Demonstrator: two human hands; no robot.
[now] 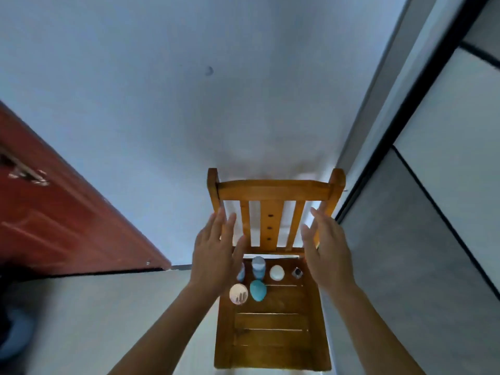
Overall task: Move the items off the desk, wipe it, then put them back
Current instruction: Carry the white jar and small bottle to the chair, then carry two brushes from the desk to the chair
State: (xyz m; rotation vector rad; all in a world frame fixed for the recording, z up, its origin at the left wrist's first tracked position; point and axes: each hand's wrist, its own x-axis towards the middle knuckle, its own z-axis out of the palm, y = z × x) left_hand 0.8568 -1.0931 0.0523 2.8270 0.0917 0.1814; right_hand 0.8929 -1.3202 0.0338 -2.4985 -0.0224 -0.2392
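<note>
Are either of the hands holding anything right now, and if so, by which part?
Nothing is held. The left hand and right hand are both open, fingers spread, above the wooden chair.

chair [270, 334]: 1 | hands: 2 | bottles [258, 266]: 2 | round compacts [276, 272]: 2 | teal egg-shaped item [257, 290]: 1 | small dark item [297, 272]: 1

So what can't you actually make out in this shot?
- Head view: the small bottle on the wooden chair is half hidden behind the left hand.
- The tiny dark item near the right hand is too small to identify.
- The desk to be wiped is nowhere in the frame.
- The dark shape at the lower left is blurred and cut off by the edge.
- The chair's front legs fall below the bottom edge.
</note>
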